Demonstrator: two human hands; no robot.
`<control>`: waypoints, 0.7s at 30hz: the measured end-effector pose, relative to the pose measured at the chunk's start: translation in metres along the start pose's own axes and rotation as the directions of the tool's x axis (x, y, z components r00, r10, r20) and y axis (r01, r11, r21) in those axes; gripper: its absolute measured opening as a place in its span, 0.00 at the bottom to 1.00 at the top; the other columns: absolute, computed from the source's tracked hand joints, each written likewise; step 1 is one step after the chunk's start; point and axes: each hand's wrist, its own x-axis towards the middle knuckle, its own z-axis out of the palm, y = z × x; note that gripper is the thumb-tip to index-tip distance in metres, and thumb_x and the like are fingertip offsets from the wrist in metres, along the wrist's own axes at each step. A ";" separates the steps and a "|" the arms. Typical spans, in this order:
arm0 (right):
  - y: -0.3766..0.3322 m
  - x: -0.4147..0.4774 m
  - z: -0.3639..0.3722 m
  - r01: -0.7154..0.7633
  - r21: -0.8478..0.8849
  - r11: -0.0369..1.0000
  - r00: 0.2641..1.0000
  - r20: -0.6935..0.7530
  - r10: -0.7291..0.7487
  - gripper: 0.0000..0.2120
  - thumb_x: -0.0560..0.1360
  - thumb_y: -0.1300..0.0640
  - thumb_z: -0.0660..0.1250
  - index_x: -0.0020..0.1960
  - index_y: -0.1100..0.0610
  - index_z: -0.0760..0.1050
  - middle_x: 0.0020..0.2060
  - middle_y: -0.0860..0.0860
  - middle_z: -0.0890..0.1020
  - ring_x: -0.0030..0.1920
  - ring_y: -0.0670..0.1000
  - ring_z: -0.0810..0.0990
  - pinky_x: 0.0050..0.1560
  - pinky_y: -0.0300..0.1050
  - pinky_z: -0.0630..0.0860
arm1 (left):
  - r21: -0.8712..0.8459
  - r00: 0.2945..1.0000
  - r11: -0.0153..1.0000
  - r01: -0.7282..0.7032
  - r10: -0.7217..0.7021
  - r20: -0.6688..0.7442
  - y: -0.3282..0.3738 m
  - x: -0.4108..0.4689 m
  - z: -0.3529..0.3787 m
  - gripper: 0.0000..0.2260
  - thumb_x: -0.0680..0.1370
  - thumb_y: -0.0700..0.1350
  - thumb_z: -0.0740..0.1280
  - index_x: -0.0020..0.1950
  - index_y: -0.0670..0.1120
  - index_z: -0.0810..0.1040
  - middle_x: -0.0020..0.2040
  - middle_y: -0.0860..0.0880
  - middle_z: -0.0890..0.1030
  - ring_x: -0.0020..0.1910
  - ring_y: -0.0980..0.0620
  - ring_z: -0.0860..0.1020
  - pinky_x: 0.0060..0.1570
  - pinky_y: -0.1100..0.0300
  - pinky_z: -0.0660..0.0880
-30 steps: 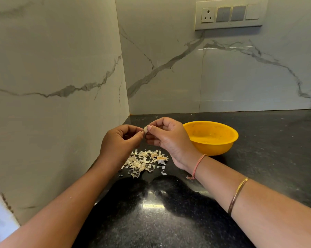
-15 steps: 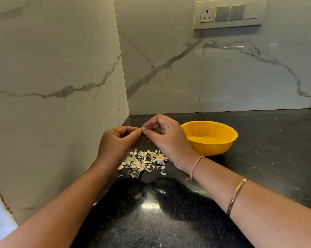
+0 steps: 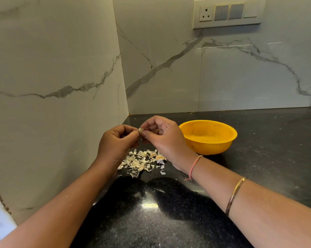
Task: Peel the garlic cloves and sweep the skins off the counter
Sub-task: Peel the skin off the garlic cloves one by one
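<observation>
Two hands meet above the black counter (image 3: pixel 258 158), the left hand (image 3: pixel 115 142) and right hand (image 3: pixel 165 138) each pinching one garlic clove (image 3: pixel 140 130) at the fingertips. Loose skins (image 3: pixel 142 161) lie heaped on the counter beneath them. Just right of the right hand sits a yellow bowl (image 3: pixel 208 151) (its inside shows bare, smudged plastic).

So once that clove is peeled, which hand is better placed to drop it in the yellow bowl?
Probably the right hand: it pinches the clove right beside the bowl, while the left hand is by the wall, farther away.
</observation>
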 end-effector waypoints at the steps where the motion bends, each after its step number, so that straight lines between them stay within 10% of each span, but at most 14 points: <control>1: 0.000 0.000 0.000 -0.031 0.036 0.999 1.000 -0.001 0.031 0.05 0.73 0.66 0.69 0.45 0.57 0.78 0.41 0.58 0.82 0.43 0.55 0.82 0.48 0.49 0.81 | 0.005 1.000 1.000 -0.003 0.003 -0.002 0.000 0.000 0.000 0.06 0.74 0.38 0.69 0.38 0.46 0.80 0.33 0.50 0.81 0.36 0.53 0.79 0.38 0.64 0.78; 9: -0.001 -0.001 -0.001 -0.211 0.248 0.945 0.977 0.048 0.206 0.03 0.74 0.65 0.67 0.48 0.63 0.78 0.43 0.61 0.83 0.42 0.53 0.82 0.49 0.50 0.81 | 0.179 0.995 0.978 -0.102 0.104 -0.002 0.003 -0.003 0.000 0.06 0.74 0.40 0.69 0.38 0.48 0.80 0.36 0.47 0.81 0.38 0.47 0.80 0.44 0.52 0.78; 21: -0.002 0.001 -0.005 -0.324 0.420 0.847 0.946 0.132 0.296 0.05 0.75 0.66 0.66 0.49 0.67 0.79 0.42 0.59 0.81 0.41 0.50 0.81 0.44 0.42 0.81 | 0.067 1.000 0.998 -0.016 0.016 -0.010 0.001 -0.001 0.001 0.07 0.75 0.39 0.68 0.38 0.47 0.79 0.34 0.48 0.80 0.34 0.53 0.77 0.37 0.66 0.78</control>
